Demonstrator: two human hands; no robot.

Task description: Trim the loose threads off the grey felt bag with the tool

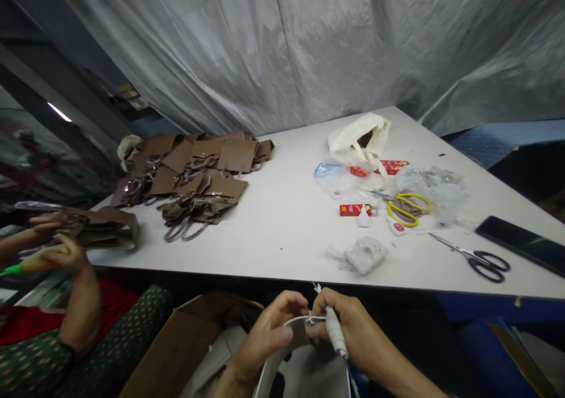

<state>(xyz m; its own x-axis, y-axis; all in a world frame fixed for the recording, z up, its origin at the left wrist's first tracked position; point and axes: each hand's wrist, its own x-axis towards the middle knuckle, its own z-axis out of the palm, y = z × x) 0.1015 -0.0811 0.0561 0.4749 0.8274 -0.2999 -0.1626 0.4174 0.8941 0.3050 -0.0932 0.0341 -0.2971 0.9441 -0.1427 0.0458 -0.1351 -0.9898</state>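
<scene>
Below the table's front edge, a pale open-topped bag (309, 370) is held between my two hands. My left hand (276, 327) is closed on its rim at the left, with thumb and fingers near a small white cord knot (310, 317). My right hand (348, 321) is closed around a white-wrapped tool handle (336, 333), and its fingertips touch the cord and rim. The tool's working end is hard to make out. White cord ends stick up above the right fingers.
Brown paper bags (238, 153) are piled on the white table (282, 227) at left. Yellow-handled scissors (408, 209), black-handled scissors (488, 265), a phone (523, 242) and a cream cloth bag (344, 139) lie right. A co-worker's hands (73, 254) hold a brown bag and bottle. A cardboard box (172, 351) stands below.
</scene>
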